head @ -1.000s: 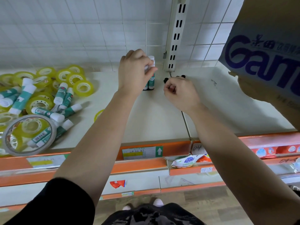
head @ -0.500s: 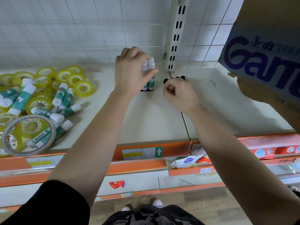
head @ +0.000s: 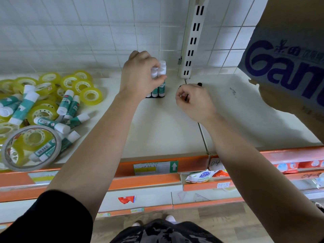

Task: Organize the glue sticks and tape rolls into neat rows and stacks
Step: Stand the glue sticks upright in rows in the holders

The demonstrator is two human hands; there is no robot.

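My left hand (head: pixel 140 76) grips a small cluster of upright glue sticks (head: pixel 160 79), white caps up and teal bodies down, standing on the white shelf (head: pixel 166 130) near the back wall. My right hand (head: pixel 194 100) hovers just to their right with fingers curled, holding nothing that I can see. At the far left lies a loose heap of glue sticks (head: pixel 64 106) mixed with small yellow tape rolls (head: pixel 91 95). A large clear tape roll (head: pixel 31 148) leans at the shelf's front left.
A slotted white upright (head: pixel 192 42) stands at the back between shelf sections. A cardboard box (head: pixel 289 58) with blue lettering overhangs the right. An orange price rail (head: pixel 157 167) runs along the front edge, with a small packet (head: pixel 201 176) below it.
My left hand has shifted slightly left and closed tighter over the glue stick caps; more sticks now stand in the cluster. The right hand has barely moved.
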